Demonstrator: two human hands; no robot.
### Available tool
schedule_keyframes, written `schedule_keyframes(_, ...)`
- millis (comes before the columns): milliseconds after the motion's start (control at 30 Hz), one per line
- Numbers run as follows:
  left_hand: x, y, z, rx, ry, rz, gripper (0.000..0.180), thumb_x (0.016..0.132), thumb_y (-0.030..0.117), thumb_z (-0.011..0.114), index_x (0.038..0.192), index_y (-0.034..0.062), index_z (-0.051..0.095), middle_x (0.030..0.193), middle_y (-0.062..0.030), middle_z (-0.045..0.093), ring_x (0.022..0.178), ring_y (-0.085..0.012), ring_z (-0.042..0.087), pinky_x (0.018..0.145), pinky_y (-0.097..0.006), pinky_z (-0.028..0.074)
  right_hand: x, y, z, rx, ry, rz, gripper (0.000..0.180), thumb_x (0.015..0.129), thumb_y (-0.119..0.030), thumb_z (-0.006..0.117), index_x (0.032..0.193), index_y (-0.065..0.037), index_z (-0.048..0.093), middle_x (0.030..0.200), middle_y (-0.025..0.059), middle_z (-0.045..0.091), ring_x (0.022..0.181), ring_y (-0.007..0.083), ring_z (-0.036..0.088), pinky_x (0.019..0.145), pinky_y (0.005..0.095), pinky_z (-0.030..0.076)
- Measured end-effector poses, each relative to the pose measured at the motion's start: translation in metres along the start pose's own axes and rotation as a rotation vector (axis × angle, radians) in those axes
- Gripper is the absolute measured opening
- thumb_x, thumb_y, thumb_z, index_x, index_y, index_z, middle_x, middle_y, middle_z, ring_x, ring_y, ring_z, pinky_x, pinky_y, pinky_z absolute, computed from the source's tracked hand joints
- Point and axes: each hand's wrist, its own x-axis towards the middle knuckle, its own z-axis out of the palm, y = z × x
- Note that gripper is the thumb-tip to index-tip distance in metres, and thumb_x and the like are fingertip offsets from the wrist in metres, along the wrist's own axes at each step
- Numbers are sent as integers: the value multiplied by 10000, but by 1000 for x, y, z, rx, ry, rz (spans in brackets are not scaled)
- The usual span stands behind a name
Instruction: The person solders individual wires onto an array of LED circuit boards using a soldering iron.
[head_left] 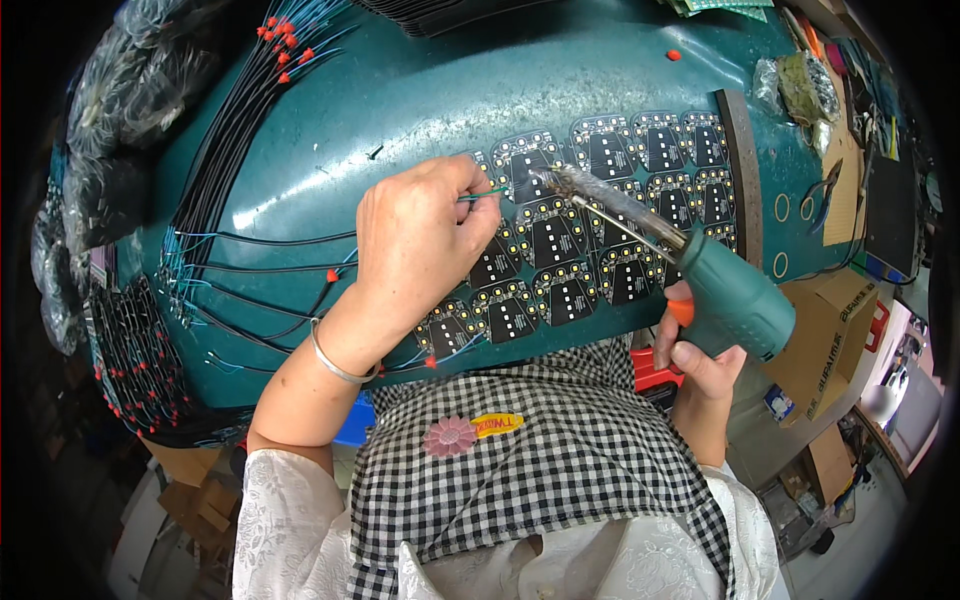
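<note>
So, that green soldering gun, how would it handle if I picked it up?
The soldering gun would probably feel stiff, with its straight barrel and hard-looking casing. It may be heavier toward the back, where the casing is much bulkier than the barrel. Set down, it might tip sideways, given that rounded casing.

Lettering on cardboard box (815, 335), yellow patch (497, 426); print on circuit boards (553, 240) illegible.

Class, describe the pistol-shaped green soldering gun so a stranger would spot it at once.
On the glossy green worktop, find the grid of black circuit boards right of centre. At its lower right, the person's bare right hand holds the green soldering gun. Its orange trigger and long grey barrel, slanting over the grid, set it apart from the flat boards.
</note>
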Motion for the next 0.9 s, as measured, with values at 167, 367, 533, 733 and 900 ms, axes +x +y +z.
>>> schedule_keyframes(167, 2, 0, -3, -54, -5, 59, 95, 736, 76, 725, 780, 43, 647, 778, -98, 641, 617, -248, 628, 554, -357, 488, -5, 2, -6, 47, 15, -10, 582, 757, -23, 721, 1265, 118, 477, 1129, 246, 608, 670, 183, 598, 563, 286, 513)
schedule_keyframes(367, -5, -4, -6, -305, 5, 73, 127, 744, 2, 751, 838, 20, 668, 935, -46, 614, 618, -121, 550, 557, -243, 450, -3, 1, -8, 24, -42, -64, 551, 755, -3, 719, 1249, 105, 502, 1171, 253, 599, 709, 186, 607, 582, 284, 521)
schedule_keyframes(533, -7, 2, -6, -238, -37, 21, 97, 731, -8, 744, 798, 17, 679, 925, -41, 618, 615, -114, 545, 551, -242, 450, -2, 3, -4, -30, -93, -46, 489, 761, 3, 715, 1210, 95, 543, 1148, 226, 609, 735, 177, 614, 605, 278, 526)
schedule_keyframes(733, -4, 0, 2, -162, 30, 112, 74, 698, 8, 723, 748, 21, 670, 887, -72, 631, 664, -223, 628, 597, -332, 505, 0, 4, 1, -46, -71, -62, 442, 772, 15, 706, 1184, 80, 559, 1102, 184, 621, 758, 168, 610, 634, 287, 523)
schedule_keyframes(900, 1, 5, -2, -84, -32, 70, 61, 702, 26, 711, 716, 15, 654, 840, -82, 613, 719, -276, 637, 646, -365, 517, 3, 5, 2, -34, -86, -40, 391, 779, 37, 691, 1150, 71, 572, 1019, 142, 622, 745, 163, 603, 636, 292, 505)
